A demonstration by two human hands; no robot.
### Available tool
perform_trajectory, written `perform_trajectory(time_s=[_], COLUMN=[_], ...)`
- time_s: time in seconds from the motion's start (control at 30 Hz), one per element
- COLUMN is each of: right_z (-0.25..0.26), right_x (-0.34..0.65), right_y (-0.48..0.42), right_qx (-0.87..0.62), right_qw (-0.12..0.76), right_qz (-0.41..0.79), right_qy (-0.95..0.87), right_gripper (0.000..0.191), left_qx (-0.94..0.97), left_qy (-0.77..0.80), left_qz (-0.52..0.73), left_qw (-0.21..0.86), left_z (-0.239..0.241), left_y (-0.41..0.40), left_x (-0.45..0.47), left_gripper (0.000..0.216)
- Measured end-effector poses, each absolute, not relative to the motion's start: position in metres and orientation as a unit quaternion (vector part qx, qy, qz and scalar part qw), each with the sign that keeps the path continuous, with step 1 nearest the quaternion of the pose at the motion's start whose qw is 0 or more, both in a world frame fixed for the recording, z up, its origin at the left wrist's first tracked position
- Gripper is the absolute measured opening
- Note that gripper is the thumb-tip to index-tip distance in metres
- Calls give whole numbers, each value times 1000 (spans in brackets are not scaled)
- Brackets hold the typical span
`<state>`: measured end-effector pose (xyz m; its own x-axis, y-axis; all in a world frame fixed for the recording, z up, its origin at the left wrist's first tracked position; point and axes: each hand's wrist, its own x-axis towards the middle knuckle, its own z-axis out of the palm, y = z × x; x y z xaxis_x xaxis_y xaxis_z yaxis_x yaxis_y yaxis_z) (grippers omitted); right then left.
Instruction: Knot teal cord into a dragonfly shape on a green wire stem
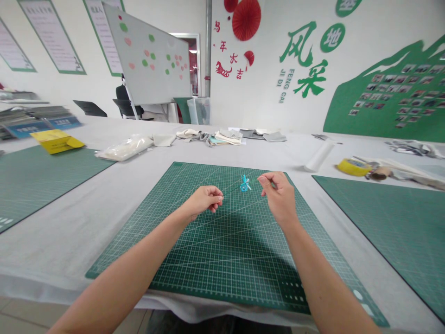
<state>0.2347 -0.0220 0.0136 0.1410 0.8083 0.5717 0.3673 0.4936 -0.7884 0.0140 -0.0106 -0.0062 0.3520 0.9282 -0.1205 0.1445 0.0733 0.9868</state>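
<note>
Delicately, left hand [208,198] pinches stem [232,189], likely best hold — seemingly light, bendy looped blue ornament [244,183] at two o'clock — right hand [279,195] fingertips together.

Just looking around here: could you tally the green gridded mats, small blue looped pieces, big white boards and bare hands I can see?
Green gridded flat cutting mats: 3
Small bright-blue looped piece: 1
Large rectangular white board with green and pink spots: 1
Bare hands: 2
Total: 7
</note>
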Motion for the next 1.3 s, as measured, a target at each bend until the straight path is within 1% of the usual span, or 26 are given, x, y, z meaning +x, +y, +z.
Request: perform_trajectory(time_s=[0.13, 0.23, 0.3, 0.4, 0.5, 0.57, 0.73, 0.87, 1.0, 1.17, 1.3], right_z=[11, 9, 7, 4, 0, -2, 1, 0, -5, -4, 1], right_x=[231, 229, 229, 230, 230, 229, 226, 227, 230, 227, 225], right_y=[-21, -20, -19, -19, -18, -19, -22, -22, -20, -26, -28], right_qx=[-403, -398, -434, -509, -544, -543, -563, -614, -589, -568, -515], right_qw=[612, 600, 583, 520, 449, 428, 424, 393, 399, 420, 430], right_qz=[342, 375, 334, 195, 71, 24, -24, -46, -76, -165, -195], right_qy=[-588, -583, -600, -658, -705, -722, -709, -683, -699, -688, -716], right_gripper=[23, 22, 20, 22, 13, 17, 19, 27, 22, 22, 18], left_qx=[605, 616, 619, 621, 628, 631, 637, 644, 650, 659, 677], left_qy=[472, 474, 474, 472, 470, 473, 479, 480, 474, 474, 475], left_qz=[340, 352, 363, 372, 369, 368, 375, 377, 378, 379, 366], left_qw=[543, 521, 510, 503, 499, 493, 474, 461, 457, 444, 426], left_z=[-5, -6, -7, -8, -9, -9, -12, -12, -11, -14, -18], left_y=[-12, -12, -11, -11, -12, -12, -10, -11, -12, -9, -8], left_x=[16, 16, 16, 17, 17, 17, 18, 18, 18, 17, 16], left_gripper=[6, 4, 4, 3, 4, 4, 4, 4, 4, 5, 6])
